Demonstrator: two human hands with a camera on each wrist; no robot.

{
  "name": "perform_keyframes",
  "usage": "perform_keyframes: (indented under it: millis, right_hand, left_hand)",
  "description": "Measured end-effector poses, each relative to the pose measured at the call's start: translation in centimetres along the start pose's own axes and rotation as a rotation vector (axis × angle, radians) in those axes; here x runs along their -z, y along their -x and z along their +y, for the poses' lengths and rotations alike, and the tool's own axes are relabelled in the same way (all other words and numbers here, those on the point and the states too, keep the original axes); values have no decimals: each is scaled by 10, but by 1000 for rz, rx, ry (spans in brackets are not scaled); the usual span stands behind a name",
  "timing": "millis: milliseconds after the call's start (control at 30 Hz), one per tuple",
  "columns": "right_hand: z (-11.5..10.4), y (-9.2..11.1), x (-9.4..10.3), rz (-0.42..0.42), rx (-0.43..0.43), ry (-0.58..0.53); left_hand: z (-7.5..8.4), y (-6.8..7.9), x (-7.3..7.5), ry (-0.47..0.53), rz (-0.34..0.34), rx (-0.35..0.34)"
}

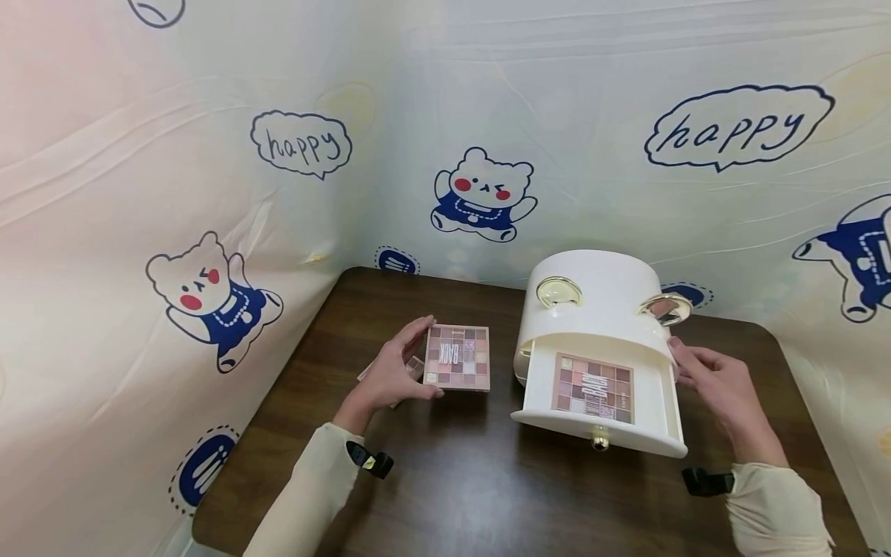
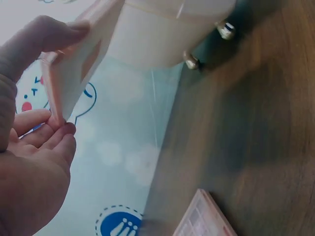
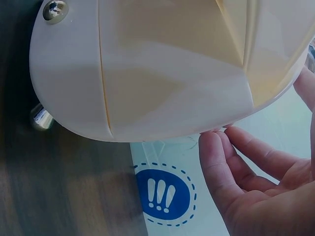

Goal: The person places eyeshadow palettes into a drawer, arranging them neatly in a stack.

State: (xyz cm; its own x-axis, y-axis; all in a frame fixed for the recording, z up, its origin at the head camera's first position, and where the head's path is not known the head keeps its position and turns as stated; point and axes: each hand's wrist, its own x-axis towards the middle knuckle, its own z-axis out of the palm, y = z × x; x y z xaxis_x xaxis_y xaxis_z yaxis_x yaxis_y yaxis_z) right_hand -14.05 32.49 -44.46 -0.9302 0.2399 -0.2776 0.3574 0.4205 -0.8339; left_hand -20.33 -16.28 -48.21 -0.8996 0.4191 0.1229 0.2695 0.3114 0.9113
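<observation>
Head-view clock: left hand (image 1: 390, 375) pinched square-looking palette (image 1: 458, 357) by its edges, palette at 3 o'clock from it, long axis unclear. Extended drawer (image 1: 653, 394) lay past palette, 3-4 o'clock, second palette (image 1: 593, 389) inside. Right hand (image 1: 720, 391) was nearer drawer, fingertips touching white box (image 1: 602, 305), fingers loosely bent.

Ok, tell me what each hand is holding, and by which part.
The left hand holds a palette by two opposite edges, near the corners. The right hand touches the side of the box; no grip shows.
</observation>
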Motion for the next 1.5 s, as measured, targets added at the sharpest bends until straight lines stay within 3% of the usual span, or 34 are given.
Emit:
perform_keyframes:
  millis: [367,633,967,1500]
  right_hand:
    - [4,-2,0,23,32,12]
    - [4,-1,0,18,33,1]
    - [4,-2,0,20,41,7]
    - [4,-2,-1,21,33,5]
  left_hand:
    - [15,-2,-1,138,25,-116]
    - [34,-2,-2,243,-13,-206]
    - [51,-6,-14,358,-96,-250]
    - [76,-12,-40,380,-132,-298]
